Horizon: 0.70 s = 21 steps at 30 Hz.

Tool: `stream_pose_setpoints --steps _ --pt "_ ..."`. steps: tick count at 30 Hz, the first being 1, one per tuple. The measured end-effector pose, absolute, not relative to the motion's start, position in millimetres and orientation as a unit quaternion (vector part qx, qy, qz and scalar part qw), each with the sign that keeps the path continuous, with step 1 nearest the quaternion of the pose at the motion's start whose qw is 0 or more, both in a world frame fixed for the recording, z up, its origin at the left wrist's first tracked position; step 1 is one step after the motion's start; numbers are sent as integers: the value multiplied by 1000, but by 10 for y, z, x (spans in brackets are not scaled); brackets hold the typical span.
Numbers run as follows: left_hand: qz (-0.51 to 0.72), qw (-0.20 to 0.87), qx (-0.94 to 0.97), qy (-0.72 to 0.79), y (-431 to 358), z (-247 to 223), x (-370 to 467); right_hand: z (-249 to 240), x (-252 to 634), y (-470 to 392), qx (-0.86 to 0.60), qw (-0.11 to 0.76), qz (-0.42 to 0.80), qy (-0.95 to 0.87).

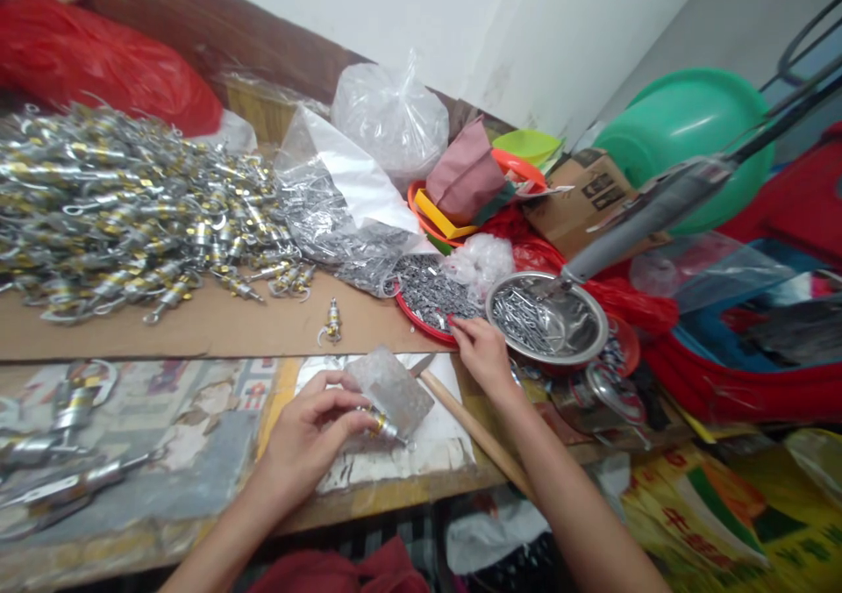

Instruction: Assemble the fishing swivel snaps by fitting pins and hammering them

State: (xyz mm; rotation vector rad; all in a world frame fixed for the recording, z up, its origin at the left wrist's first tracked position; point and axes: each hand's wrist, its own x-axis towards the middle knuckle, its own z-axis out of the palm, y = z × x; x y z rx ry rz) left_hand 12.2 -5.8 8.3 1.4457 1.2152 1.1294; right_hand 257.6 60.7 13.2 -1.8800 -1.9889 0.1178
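Note:
My left hand [321, 426] pinches a small silver-and-brass hook bolt [385, 426] between thumb and fingers. It is held over a grey metal block [395, 391] that sits on white paper. My right hand [485, 352] reaches to the near edge of a red tray [424, 319] heaped with small grey metal pieces [434, 290]. Its thumb and fingertips are closed together there; anything between them is too small to make out. A hammer with a wooden handle [477, 431] lies between my hands, its head by the block. One more hook bolt [332, 321] stands alone on the cardboard.
A large pile of hook bolts [132, 207] covers the cardboard [98, 339] at left. A steel bowl [595, 347] with metal pins stands right of the tray. Behind are a clear bag of grey pieces [316, 207], a cardboard box [579, 198] and a green basin [690, 137].

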Motion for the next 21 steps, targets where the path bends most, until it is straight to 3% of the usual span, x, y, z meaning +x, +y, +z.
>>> stream_pose_setpoints --steps 6,11,15,21 --pt "437 438 631 468 -48 134 163 142 2459 1186 -690 112 40 -714" --pt "427 402 671 453 -43 90 121 117 2533 1152 -697 96 47 -709" --pt "433 358 707 430 -41 47 115 127 2605 1115 -701 133 51 -699" --pt "429 354 709 433 -65 89 149 227 2490 915 -674 272 79 -683"
